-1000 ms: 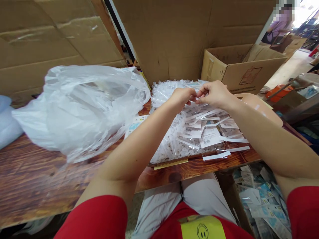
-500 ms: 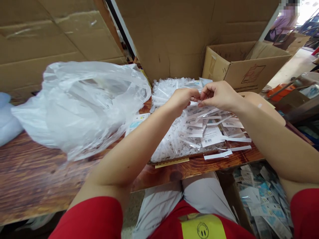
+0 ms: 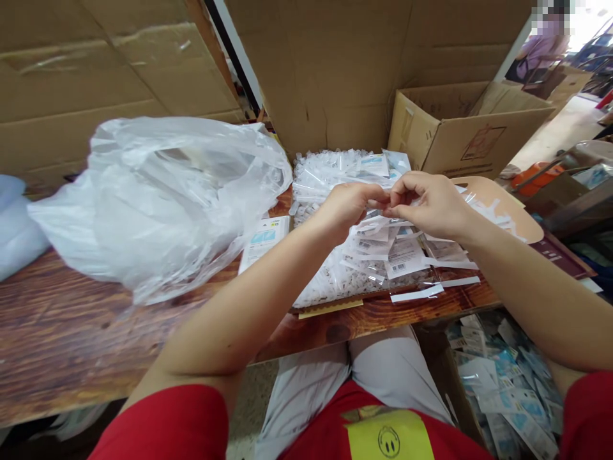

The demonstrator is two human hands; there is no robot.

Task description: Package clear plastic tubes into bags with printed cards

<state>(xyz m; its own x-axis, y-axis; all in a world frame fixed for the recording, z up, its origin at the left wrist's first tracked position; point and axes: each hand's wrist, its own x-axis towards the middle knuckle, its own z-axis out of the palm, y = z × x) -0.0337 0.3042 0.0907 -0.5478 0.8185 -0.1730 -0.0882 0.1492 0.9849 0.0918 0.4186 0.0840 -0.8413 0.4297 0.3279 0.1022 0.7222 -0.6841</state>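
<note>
My left hand (image 3: 352,203) and my right hand (image 3: 428,201) meet fingertip to fingertip over a shallow box (image 3: 330,299) heaped with small translucent white plastic pieces (image 3: 318,281). Both are closed in a pinch. Whatever lies between the fingers is too small and hidden to name. Just below them, several clear plastic packets (image 3: 402,259) with printed cards lie overlapped, their white-edged flaps sticking out to the right. Another packet (image 3: 373,166) rests on the pieces behind my hands. Left of the box, a stack of printed cards (image 3: 265,237) is partly covered by my left forearm.
A large translucent plastic bag (image 3: 143,223) fills the left of the wooden table (image 3: 57,345). An open carton (image 3: 479,137) stands back right, near a peach tray (image 3: 520,204) holding white strips. Filled packets (image 3: 507,383) lie in a box below the table edge. A person (image 3: 546,41) is far off.
My hands have come slightly lower and stay pinched together. My right forearm has shifted, so more of the peach tray and its white strips shows. The packet behind my hands is more visible.
</note>
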